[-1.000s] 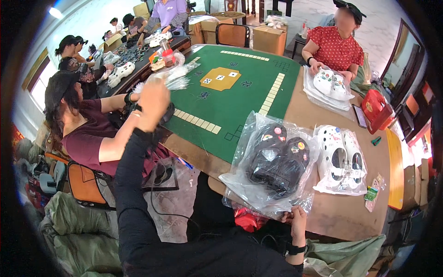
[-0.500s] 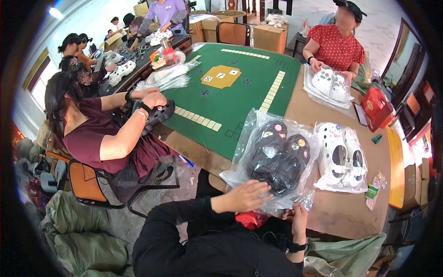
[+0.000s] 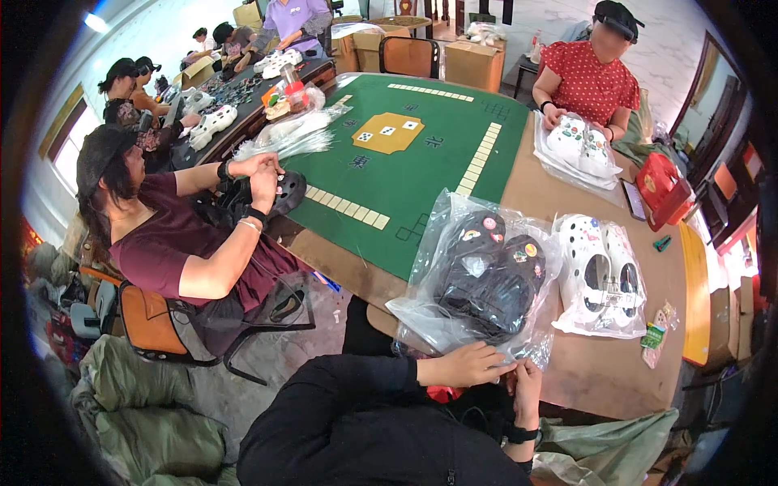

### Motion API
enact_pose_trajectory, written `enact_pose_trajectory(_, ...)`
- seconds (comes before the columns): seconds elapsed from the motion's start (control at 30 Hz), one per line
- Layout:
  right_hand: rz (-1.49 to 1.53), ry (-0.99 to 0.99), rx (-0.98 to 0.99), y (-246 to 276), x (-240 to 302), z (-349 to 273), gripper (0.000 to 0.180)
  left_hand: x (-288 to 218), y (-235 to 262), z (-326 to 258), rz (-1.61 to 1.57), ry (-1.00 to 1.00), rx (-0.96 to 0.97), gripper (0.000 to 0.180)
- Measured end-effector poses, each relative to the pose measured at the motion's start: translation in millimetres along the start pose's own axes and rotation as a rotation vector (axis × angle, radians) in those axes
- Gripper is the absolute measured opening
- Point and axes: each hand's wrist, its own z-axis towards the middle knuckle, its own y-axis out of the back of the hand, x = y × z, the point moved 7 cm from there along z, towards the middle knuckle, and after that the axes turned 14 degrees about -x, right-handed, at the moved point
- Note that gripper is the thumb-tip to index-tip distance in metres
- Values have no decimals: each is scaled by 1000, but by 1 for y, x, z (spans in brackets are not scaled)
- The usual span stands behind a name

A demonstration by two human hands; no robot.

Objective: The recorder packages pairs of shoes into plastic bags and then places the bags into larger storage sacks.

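Both hands pinch the near edge of a clear plastic bag [image 3: 474, 283] at the table's front rim: the left hand [image 3: 470, 366] lies flat with its fingers closed on the film, and the right hand [image 3: 527, 387] comes up from below, fingers curled onto the same edge, the two nearly touching. Inside the bag lie two black clogs [image 3: 486, 271], side by side, toes pointing away, each dotted with small coloured charms on top. The film is crumpled and glossy and spreads wider than the pair.

Just to the right, on the brown table [image 3: 600, 373], sits a second bag holding two white clogs [image 3: 604, 271], also studded with charms. A small green packet [image 3: 653, 335] lies beside it, near the edge.

Farther off, a green game mat [image 3: 405, 174] covers the table's middle. A person in a red dotted top [image 3: 587, 81] across the table rests both hands on another white pair in plastic. On the left, a seated person in a maroon shirt [image 3: 174, 247] holds one black clog [image 3: 284, 193].
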Motion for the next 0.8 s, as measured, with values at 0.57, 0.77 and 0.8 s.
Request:
enact_pose_trajectory(0.57,-217,-160,203,-8,3,-11,14,6,-11,-16,-58,111,-102,34)
enact_pose_trajectory(0.77,-242,-65,136,-12,7,-12,14,5,-14,-18,1,86,-66,34)
enact_pose_trajectory(0.8,-241,-65,137,-13,7,-11,14,5,-15,-18,12,83,-51,35)
